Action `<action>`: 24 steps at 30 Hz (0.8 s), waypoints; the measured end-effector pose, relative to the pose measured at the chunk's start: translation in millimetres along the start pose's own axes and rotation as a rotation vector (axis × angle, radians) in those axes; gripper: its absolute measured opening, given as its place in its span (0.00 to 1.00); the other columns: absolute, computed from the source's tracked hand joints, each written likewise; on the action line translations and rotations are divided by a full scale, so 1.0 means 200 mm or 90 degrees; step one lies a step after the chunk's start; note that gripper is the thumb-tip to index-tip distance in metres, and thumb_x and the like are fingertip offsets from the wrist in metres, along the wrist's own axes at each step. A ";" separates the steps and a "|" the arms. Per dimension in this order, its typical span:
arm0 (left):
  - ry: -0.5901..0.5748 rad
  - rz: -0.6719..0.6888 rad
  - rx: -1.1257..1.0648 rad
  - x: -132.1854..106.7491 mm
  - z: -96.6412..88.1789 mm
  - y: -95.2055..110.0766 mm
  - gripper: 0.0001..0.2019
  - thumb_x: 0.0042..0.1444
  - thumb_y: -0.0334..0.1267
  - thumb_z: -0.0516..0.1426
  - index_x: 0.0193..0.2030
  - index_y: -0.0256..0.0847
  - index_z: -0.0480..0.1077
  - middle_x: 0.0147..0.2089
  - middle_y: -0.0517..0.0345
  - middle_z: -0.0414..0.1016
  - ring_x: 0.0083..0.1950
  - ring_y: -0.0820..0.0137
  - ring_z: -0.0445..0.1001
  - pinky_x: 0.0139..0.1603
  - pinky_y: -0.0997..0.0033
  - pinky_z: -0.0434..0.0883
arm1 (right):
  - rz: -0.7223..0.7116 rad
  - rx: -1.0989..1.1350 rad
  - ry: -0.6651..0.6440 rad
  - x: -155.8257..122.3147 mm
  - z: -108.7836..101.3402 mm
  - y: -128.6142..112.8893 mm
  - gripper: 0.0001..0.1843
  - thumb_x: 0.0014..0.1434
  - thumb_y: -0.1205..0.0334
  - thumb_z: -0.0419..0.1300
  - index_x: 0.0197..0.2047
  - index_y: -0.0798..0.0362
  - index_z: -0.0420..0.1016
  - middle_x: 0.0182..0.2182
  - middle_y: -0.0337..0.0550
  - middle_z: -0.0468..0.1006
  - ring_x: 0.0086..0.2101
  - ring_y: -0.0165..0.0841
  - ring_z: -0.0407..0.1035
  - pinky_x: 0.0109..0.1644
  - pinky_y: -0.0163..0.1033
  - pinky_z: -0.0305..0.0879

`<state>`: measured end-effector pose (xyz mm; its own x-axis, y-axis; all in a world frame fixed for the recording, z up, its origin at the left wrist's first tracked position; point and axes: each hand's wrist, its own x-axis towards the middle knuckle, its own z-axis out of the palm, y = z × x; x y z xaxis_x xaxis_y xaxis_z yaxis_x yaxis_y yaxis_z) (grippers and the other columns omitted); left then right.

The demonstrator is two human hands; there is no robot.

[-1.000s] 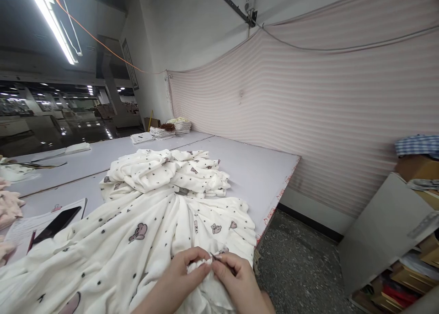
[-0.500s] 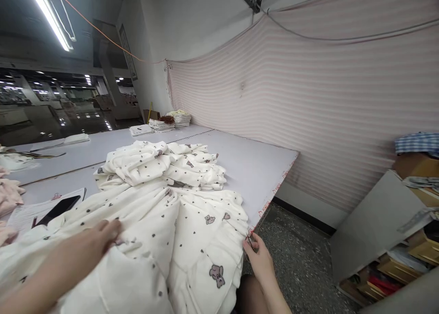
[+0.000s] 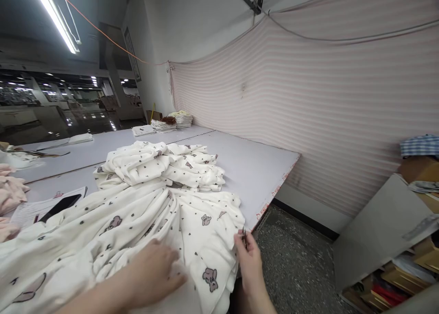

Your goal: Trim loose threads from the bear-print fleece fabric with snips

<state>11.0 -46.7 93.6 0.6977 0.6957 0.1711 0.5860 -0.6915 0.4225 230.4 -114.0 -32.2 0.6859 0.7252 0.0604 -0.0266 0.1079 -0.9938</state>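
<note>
A white garment point(image 3: 197, 234) printed with grey-brown bears and small dark marks lies bunched over the near side of the table. My left hand point(image 3: 156, 270) is over its middle, slightly blurred, fingers apart and no cloth visibly pinched. At the garment's right edge, beside the table corner, my right hand point(image 3: 249, 254) is closed around small dark thread snips point(image 3: 244, 237), their points upward. More of the same printed cloth point(image 3: 137, 163) is heaped just behind.
Left on the table point(image 3: 254, 167) are a dark phone point(image 3: 61, 208) on a paper sheet point(image 3: 29, 212) and pink cloth point(image 3: 12, 190). Folded stacks point(image 3: 181, 119) stand at the back. A striped curtain point(image 3: 308, 99) hangs behind; a shelf unit point(image 3: 373, 227) stands right.
My left hand has moved right across the garment, from its left part to the middle, and the cloth there lies flatter. My right hand has shifted slightly left with the snips.
</note>
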 end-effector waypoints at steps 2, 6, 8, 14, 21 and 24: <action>-0.099 -0.028 -0.132 0.11 0.11 0.05 0.24 0.53 0.46 0.57 0.57 0.48 0.67 0.40 0.55 0.79 0.39 0.63 0.76 0.39 0.68 0.73 | -0.001 0.030 -0.039 -0.10 0.10 0.01 0.20 0.54 0.46 0.60 0.40 0.55 0.75 0.37 0.47 0.80 0.39 0.38 0.74 0.43 0.38 0.71; -0.147 -0.052 -0.240 0.21 0.26 0.04 0.14 0.53 0.38 0.57 0.47 0.45 0.71 0.45 0.56 0.75 0.44 0.65 0.73 0.43 0.70 0.69 | -0.031 0.063 -0.111 -0.23 0.18 0.10 0.22 0.51 0.43 0.61 0.36 0.54 0.77 0.28 0.44 0.80 0.32 0.37 0.75 0.36 0.37 0.72; -0.111 -0.071 -0.207 0.19 0.27 -0.01 0.05 0.54 0.37 0.55 0.37 0.42 0.70 0.37 0.59 0.74 0.40 0.65 0.71 0.42 0.68 0.67 | -0.036 0.008 -0.092 -0.24 0.13 0.15 0.19 0.53 0.46 0.60 0.38 0.54 0.75 0.24 0.41 0.76 0.27 0.35 0.73 0.31 0.34 0.70; -0.049 -0.072 -0.177 0.10 0.23 -0.10 0.08 0.63 0.43 0.46 0.39 0.45 0.62 0.32 0.62 0.68 0.31 0.69 0.67 0.32 0.72 0.67 | -0.107 -0.295 -0.028 -0.18 0.02 0.12 0.23 0.47 0.59 0.60 0.49 0.46 0.71 0.31 0.41 0.76 0.30 0.37 0.72 0.31 0.34 0.66; 0.170 0.146 0.147 0.07 0.30 -0.14 0.12 0.55 0.27 0.49 0.44 0.39 0.68 0.63 0.40 0.56 0.65 0.46 0.54 0.56 0.47 0.62 | -0.154 -0.261 -0.083 -0.12 0.05 -0.03 0.09 0.53 0.64 0.52 0.32 0.53 0.74 0.25 0.40 0.72 0.24 0.32 0.64 0.28 0.32 0.60; 0.214 0.269 0.204 0.07 0.34 -0.08 0.16 0.54 0.29 0.53 0.50 0.38 0.66 0.68 0.41 0.50 0.69 0.47 0.46 0.64 0.45 0.49 | -0.107 -0.211 -0.108 -0.14 0.05 -0.05 0.08 0.53 0.59 0.56 0.30 0.54 0.72 0.21 0.36 0.66 0.23 0.30 0.60 0.27 0.31 0.58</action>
<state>39.8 -38.4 29.4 0.7588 0.3370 0.5574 0.4192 -0.9076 -0.0220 205.3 -128.8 -23.2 0.5306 0.8206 0.2124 0.3304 0.0305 -0.9433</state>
